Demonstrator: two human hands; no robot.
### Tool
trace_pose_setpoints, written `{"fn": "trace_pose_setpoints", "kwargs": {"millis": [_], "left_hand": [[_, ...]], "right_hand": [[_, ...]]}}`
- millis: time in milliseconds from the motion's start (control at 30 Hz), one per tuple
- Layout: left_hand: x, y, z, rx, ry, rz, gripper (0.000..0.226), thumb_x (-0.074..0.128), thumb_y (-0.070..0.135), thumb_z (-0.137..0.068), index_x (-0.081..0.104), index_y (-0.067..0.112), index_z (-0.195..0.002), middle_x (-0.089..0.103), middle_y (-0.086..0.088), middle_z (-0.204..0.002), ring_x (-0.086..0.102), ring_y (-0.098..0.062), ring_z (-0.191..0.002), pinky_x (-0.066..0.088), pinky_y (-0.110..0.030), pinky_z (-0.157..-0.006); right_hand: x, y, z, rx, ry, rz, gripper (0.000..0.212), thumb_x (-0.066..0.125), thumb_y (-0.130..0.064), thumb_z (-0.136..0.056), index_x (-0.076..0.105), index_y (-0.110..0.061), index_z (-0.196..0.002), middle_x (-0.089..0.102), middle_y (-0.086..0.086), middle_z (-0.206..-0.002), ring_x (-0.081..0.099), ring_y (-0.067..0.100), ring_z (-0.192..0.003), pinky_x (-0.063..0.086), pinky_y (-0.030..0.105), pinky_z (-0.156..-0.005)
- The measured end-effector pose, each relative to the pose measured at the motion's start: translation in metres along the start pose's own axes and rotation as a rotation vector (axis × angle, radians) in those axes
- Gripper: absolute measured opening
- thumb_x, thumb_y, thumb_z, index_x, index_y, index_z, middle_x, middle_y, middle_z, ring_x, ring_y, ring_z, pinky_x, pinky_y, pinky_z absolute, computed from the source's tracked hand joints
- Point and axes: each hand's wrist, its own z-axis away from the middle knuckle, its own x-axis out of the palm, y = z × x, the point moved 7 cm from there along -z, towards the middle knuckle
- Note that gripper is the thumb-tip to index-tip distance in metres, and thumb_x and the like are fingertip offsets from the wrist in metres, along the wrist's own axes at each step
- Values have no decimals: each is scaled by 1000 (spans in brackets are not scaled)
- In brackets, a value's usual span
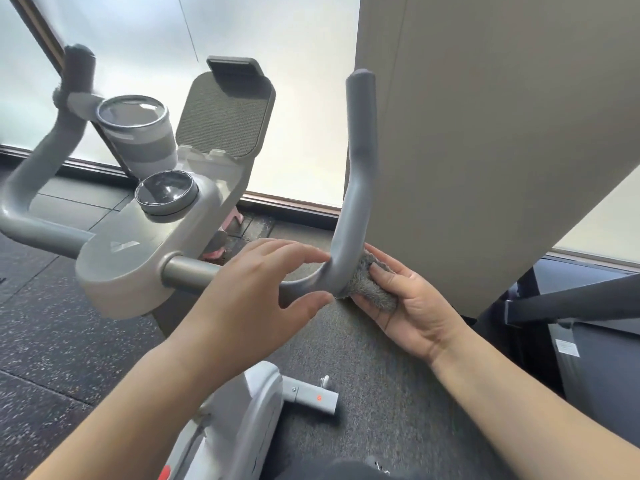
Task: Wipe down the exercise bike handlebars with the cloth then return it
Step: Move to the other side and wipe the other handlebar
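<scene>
The grey exercise bike handlebars curve out from a central console. The right handlebar rises upright from a bend at lower centre. My right hand presses a fluffy grey cloth against the outer side of that bend. My left hand reaches across the horizontal bar, its fingers spread and curled loosely around the inner side of the bend, holding nothing. The left handlebar sweeps up at the far left.
A grey tumbler sits in the cup holder, beside a round dial and a tablet holder. A beige pillar stands close behind the right handlebar. Dark equipment is at right. Speckled rubber floor lies below.
</scene>
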Motion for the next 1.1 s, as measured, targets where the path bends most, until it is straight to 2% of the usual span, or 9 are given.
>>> {"fn": "trace_pose_setpoints", "kwargs": {"millis": [67,200,333,433,567,733,933,1100], "left_hand": [[2,3,-1,-13,0,1,45,59,58,-75,59,39,-116,55,28,-109,48,3,-109,25,-1,-92],[6,10,-9,-40,7,20,51,56,59,-74,53,42,-122,50,33,-113,47,8,-110,32,-10,-91],[11,16,-18,-60,6,37,54,59,53,-75,50,41,-127,53,28,-118,50,7,-107,31,-3,-90],[13,19,-26,-79,14,41,58,62,50,-75,50,37,-130,55,22,-120,52,4,-105,32,-2,-89],[14,21,-37,-99,19,53,61,62,51,-76,48,35,-133,55,20,-122,53,2,-104,38,-12,-91],[14,23,-52,-133,23,74,65,69,44,-79,43,35,-138,52,20,-127,54,5,-101,37,-9,-91],[16,24,-65,-169,18,81,67,67,44,-80,38,38,-141,46,26,-127,50,10,-100,27,5,-85],[16,23,-68,-173,35,85,66,70,42,-79,43,37,-139,50,25,-123,49,10,-100,30,3,-86]], "right_hand": [[0,-8,-5,-14,-14,8,35,60,-6,-77,71,-14,-110,73,8,-102,72,21,-85,60,31,-69],[3,-28,-15,-45,-54,36,43,57,-7,-81,63,-11,-123,72,8,-104,72,20,-87,60,31,-70],[4,-40,-25,-49,-81,55,46,56,-6,-82,59,-9,-127,72,8,-105,72,20,-87,59,31,-69],[5,-47,-33,-47,-93,64,47,56,-6,-81,58,-9,-128,72,8,-104,72,20,-87,59,31,-69],[6,-58,-42,-43,-100,90,48,57,-7,-81,58,-8,-129,72,7,-102,72,18,-85,59,31,-68],[9,-75,-57,-59,-135,116,44,54,-6,-85,57,-9,-129,72,8,-106,72,19,-90,59,30,-71],[14,-99,-76,-100,-154,151,40,48,-2,-94,54,-10,-133,65,14,-123,69,23,-98,59,32,-77],[29,-131,-90,-186,-191,154,39,47,-1,-94,58,-15,-128,71,8,-110,71,21,-94,59,33,-79]]}}
